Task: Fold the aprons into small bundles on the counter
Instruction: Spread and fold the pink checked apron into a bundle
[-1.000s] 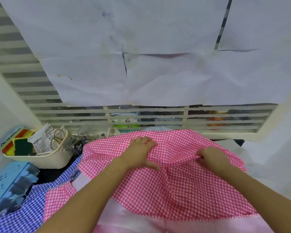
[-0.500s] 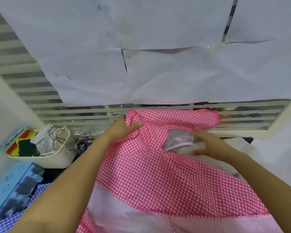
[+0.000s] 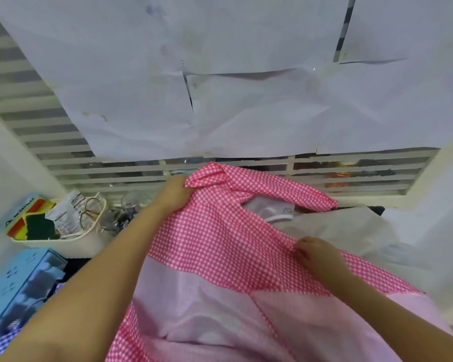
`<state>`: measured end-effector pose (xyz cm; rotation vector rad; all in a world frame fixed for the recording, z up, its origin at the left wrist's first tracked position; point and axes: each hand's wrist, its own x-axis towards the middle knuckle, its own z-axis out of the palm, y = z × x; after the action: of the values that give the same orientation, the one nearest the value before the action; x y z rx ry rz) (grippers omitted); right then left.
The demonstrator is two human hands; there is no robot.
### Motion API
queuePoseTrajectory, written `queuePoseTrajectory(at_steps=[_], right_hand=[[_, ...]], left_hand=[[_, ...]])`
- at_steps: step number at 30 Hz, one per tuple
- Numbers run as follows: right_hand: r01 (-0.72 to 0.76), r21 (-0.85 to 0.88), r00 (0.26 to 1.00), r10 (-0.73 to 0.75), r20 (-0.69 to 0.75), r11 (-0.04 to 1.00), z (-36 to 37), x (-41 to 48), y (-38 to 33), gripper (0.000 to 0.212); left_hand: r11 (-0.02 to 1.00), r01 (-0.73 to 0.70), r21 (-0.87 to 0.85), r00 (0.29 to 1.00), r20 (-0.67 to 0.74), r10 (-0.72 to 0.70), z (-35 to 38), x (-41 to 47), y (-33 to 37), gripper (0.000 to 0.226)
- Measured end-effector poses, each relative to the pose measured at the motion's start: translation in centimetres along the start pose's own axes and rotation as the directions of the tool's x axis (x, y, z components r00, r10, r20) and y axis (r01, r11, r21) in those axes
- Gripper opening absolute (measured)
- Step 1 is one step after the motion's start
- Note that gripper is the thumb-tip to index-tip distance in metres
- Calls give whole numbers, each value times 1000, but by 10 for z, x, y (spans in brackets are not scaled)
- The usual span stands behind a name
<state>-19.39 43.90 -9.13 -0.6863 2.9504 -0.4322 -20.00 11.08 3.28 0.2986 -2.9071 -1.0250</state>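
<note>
A pink gingham apron (image 3: 220, 244) with a pale pink band is lifted up in front of me, its neck strap stretched across the top. My left hand (image 3: 174, 193) grips the apron's top left corner, raised toward the window slats. My right hand (image 3: 315, 254) pinches the apron's right edge lower down. A blue gingham apron (image 3: 0, 340) shows only as a small patch at the bottom left, mostly hidden by my left arm.
A cream basket (image 3: 63, 239) with sponges, packets and rings stands at the left. A light blue box (image 3: 19, 286) lies in front of it. Glass jars (image 3: 131, 207) sit by the slatted window. White plastic bags (image 3: 338, 226) lie to the right.
The apron went from lying spread on the counter to being lifted. My left hand rose with its top corner; my right hand dropped from the top to the right edge.
</note>
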Motion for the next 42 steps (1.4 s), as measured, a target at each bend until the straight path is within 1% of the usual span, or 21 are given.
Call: queuePoseTrajectory(at_steps=[2,4,7,9,11,13,15,18,20,22,25,28,30,32,33,34,35,36,38,40,42], right_hand=[[-77,-65,997,75,-34,995,-9,6,5,27],[-149,30,989,149,15,988,-24,14,15,21],[-104,240,986,69,151,965,-53,22,31,12],[-104,332,957,3,291,938,-72,24,42,22],[-117,246,895,-5,446,962,-85,26,56,28],[-103,-2,856,90,509,995,-88,30,70,16],[-135,-172,907,192,375,976,-88,38,79,26],[-261,-81,963,265,48,962,-106,60,70,32],[-296,-59,949,286,-131,954,-124,84,57,34],[-289,-28,930,273,-247,957,-140,110,43,22],[-275,65,911,281,-300,959,-139,129,25,13],[-275,114,919,296,-260,955,-113,119,15,23],[-246,134,933,272,-236,960,-98,108,11,17],[-195,164,944,231,-236,967,-85,96,10,5],[-140,189,958,181,-222,972,-80,92,9,7],[-74,209,976,114,-187,975,-76,88,9,15],[-16,206,992,40,-116,978,-74,84,9,23],[32,189,999,-30,-16,981,-73,82,9,30],[53,150,976,-83,200,987,-69,77,9,48],[32,45,958,-43,284,998,-63,72,11,56],[-5,-52,958,20,287,999,-55,66,13,54]], left_hand=[[1000,-5,19,1000,-30,5,-10,1,2,37],[999,-28,32,999,-31,29,-14,-1,-2,36],[999,-37,24,999,10,36,-21,-6,-8,26],[998,-46,39,999,20,45,-26,-6,-13,23],[999,-30,39,999,-41,31,-29,-5,-18,21],[1000,-9,-12,992,-127,8,-28,-7,-22,15],[999,-11,-37,980,-199,4,-26,-10,-26,13],[995,54,-89,954,-289,-78,-33,-5,-31,18],[991,106,-78,930,-344,-127,-44,4,-37,26],[991,131,-32,898,-419,-132,-55,16,-45,24],[982,180,-52,852,-491,-182,-56,25,-51,20],[971,218,-102,807,-540,-238,-42,20,-53,49],[983,181,-27,739,-656,-154,-33,6,-52,53],[996,28,88,717,-695,41,-9,-12,-45,38],[990,-85,112,758,-637,137,5,-23,-40,28],[978,-189,91,829,-519,208,22,-36,-30,19],[970,-238,53,907,-344,242,40,-47,-21,18],[969,-243,45,958,-145,247,57,-56,-15,26],[961,-248,121,961,154,229,90,-63,-13,59],[928,-313,203,938,219,269,113,-63,-17,70],[908,-337,250,937,184,298,122,-63,-19,59]])
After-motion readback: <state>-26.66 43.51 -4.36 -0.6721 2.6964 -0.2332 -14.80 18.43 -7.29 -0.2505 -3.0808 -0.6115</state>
